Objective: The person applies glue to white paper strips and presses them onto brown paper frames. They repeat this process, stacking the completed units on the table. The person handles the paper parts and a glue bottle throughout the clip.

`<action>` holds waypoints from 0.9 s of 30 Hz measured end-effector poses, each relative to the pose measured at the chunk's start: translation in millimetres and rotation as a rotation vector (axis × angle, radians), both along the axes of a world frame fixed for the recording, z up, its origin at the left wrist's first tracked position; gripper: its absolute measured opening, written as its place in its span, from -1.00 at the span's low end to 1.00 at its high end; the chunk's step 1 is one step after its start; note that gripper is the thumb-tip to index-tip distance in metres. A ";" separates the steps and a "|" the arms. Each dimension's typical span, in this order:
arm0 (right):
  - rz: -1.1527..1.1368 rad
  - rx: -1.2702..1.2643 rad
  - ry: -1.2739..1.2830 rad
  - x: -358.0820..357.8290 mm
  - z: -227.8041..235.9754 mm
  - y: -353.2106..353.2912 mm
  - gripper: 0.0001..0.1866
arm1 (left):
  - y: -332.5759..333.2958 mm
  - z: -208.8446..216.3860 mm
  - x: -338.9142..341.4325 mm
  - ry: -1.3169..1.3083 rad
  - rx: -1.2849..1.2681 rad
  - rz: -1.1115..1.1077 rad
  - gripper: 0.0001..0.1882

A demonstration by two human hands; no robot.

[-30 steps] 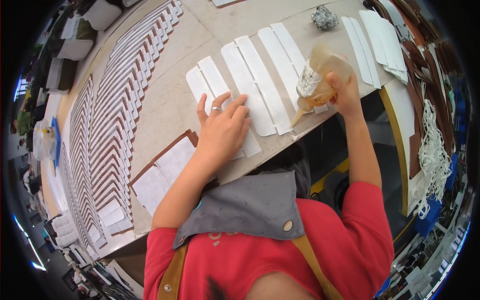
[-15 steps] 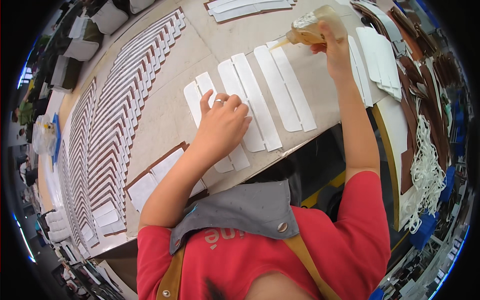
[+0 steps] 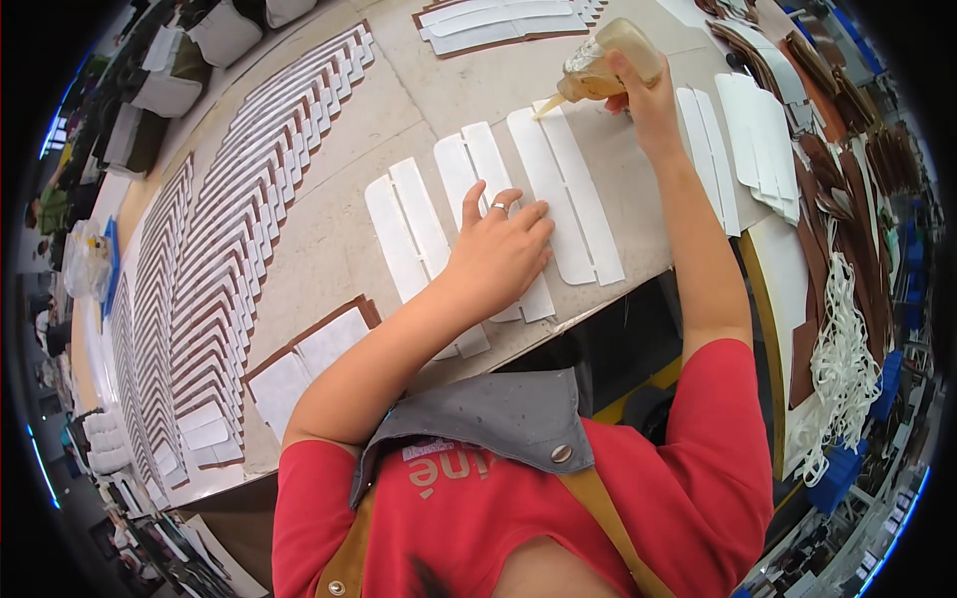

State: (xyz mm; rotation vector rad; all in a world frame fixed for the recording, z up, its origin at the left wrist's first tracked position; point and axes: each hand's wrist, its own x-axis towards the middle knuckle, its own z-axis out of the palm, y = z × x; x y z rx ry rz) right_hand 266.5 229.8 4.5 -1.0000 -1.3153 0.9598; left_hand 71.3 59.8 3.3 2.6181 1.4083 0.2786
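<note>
Glue bottle (image 3: 606, 68) | tilted, nozzle down-left | right hand (image 3: 646, 100) fingers gripping | left hand (image 3: 498, 254) fingers spread flat

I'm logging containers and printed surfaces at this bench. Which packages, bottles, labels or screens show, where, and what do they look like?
Squeeze bottle: in the right hand, tipped over a white strip; translucent, amber contents, pointed nozzle.
Plastic bag: far left edge; clear, crumpled.
Shirt print: on the chest; pale lettering on red.
No screens or signs.

Head-worn fisheye, steeply down, close.
</note>
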 end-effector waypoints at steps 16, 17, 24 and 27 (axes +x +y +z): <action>0.091 -0.101 -0.074 30.8 9.2 -74.5 -0.46 | 0.1 -0.2 2.0 -0.028 0.036 0.009 -0.75; 0.099 -0.107 -0.072 32.8 8.8 -78.8 -0.47 | 0.5 -0.3 1.9 -0.026 0.041 0.008 -0.75; 0.159 -0.202 -0.022 48.9 3.8 -113.2 -0.51 | -0.1 -0.3 1.6 -0.016 0.044 0.002 -0.75; 0.155 -0.239 0.074 54.5 1.2 -115.1 -0.49 | -0.1 -0.5 1.3 -0.022 0.045 0.001 -0.75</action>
